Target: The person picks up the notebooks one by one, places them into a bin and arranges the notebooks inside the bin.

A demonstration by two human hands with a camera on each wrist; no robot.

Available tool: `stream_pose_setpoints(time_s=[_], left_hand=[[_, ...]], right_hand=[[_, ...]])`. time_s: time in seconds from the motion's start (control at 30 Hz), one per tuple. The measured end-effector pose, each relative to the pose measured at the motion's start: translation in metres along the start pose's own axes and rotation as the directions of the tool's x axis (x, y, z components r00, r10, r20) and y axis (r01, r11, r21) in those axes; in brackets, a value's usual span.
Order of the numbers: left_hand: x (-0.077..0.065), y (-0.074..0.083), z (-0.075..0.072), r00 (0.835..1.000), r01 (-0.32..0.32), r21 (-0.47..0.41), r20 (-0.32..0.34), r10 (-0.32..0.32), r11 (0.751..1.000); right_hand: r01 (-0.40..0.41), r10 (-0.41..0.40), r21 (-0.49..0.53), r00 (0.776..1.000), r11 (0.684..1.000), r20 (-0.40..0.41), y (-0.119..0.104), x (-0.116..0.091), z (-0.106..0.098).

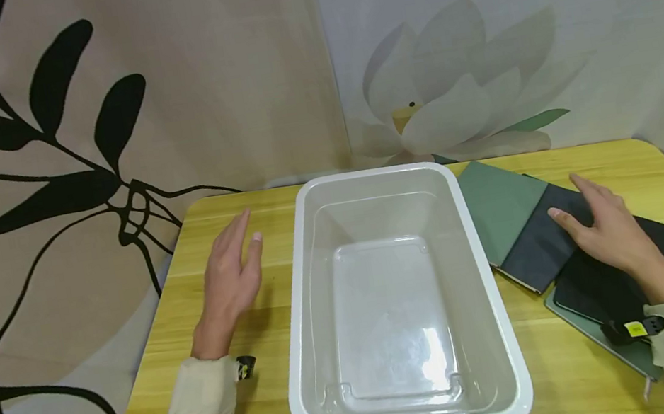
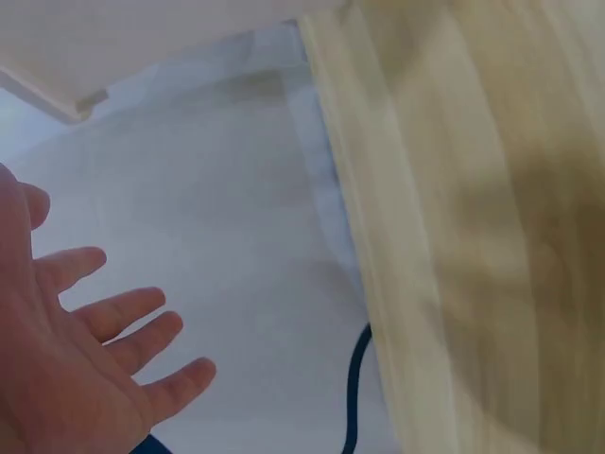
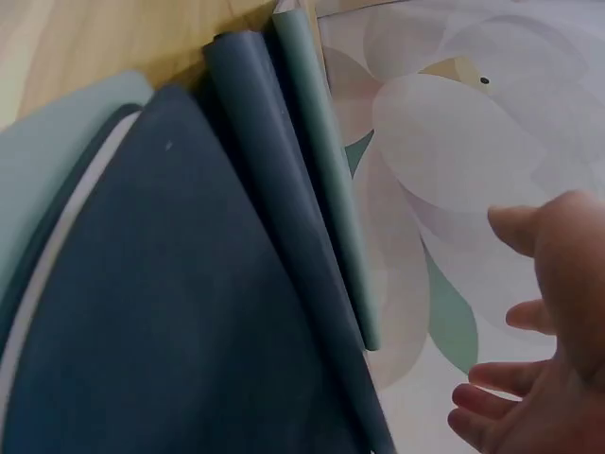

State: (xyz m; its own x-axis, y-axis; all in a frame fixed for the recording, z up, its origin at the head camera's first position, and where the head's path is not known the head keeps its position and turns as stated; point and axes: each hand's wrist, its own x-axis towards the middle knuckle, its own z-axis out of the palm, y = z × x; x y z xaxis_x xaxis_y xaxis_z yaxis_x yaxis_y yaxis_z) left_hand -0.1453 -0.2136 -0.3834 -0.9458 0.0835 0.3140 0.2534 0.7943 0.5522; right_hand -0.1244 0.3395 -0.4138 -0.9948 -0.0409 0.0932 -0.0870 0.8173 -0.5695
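A white plastic tub (image 1: 389, 313) stands in the middle of the table, with nothing inside it. Left of it, my left hand (image 1: 231, 272) hovers with fingers extended; the left wrist view shows the same hand (image 2: 76, 369) holding nothing. Over a loose pile of notebooks at the right, my right hand (image 1: 609, 230) is spread, and its fingers (image 3: 510, 378) hold nothing in the right wrist view. The pile has a green and dark notebook (image 1: 502, 206), a black notebook (image 1: 598, 285) and a green notebook (image 1: 641, 357) beneath. The hand covers part of them.
The yellow wood-grain table (image 1: 277, 401) ends close behind the tub. A curtain with a black leaf print (image 1: 79, 195) and a pale flower print (image 1: 462, 87) hangs behind it. A ribbon (image 1: 648, 390) sticks out from the lowest notebook.
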Motion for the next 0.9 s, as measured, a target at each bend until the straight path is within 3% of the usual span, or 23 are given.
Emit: stream_pose_setpoints(time_s=[0.27, 0.57, 0.73, 0.9], left_hand=[[0.006, 0.013, 0.001, 0.995, 0.083, -0.072, 0.068, -0.078, 0.994], [0.018, 0.029, 0.002, 0.989, 0.120, -0.207, 0.107, -0.099, 0.971], [0.025, 0.041, 0.001, 0.980, 0.160, -0.356, 0.170, -0.104, 0.921], [0.033, 0.067, -0.007, 0.966, 0.203, -0.502, 0.241, -0.089, 0.841]], right_hand=[[-0.070, 0.070, 0.018, 0.997, 0.997, 0.026, 0.000, 0.013, 0.008], [-0.152, 0.147, 0.101, 0.987, 0.983, 0.058, 0.000, 0.025, 0.014], [-0.226, 0.217, 0.135, 0.973, 0.965, 0.078, 0.002, 0.033, 0.015], [-0.265, 0.256, 0.169, 0.964, 0.949, 0.074, 0.004, 0.040, 0.019]])
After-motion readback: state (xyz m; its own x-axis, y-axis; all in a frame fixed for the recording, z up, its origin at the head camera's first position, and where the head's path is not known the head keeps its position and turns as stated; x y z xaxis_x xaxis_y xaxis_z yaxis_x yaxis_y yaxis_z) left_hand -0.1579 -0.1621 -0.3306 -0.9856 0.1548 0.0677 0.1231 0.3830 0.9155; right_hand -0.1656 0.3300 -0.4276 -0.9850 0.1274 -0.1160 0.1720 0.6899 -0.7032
